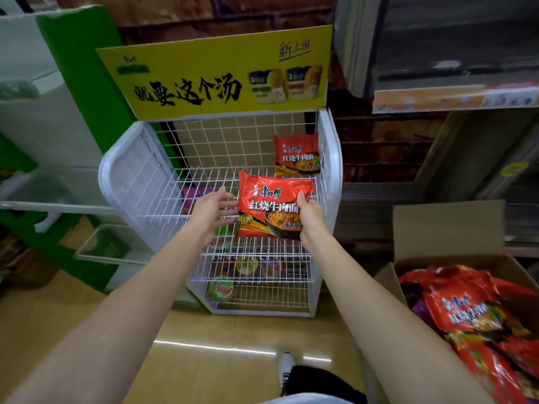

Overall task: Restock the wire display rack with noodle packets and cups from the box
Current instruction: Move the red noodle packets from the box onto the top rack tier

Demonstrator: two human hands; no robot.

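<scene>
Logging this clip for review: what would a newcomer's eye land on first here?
The glossy red noodle packet held over the white wire display rack, pinched by the right hand, with the open left hand beside it. Then the yellow cardboard sign topping the rack, and the brown cardboard box of red packets at lower right.

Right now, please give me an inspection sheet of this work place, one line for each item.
Surface: top shelf of white wire rack, mostly bare.
Job's things: one red noodle packet upright at back right of top shelf; second red packet held over the shelf; cups on lower shelves; open cardboard box of packets on the right.
Clutter: nothing seen.
Hands: right hand grips the held packet; left hand open beside it.
Cables: nothing seen.
Surroundings: yellow sign, store shelves, tan floor.
</scene>
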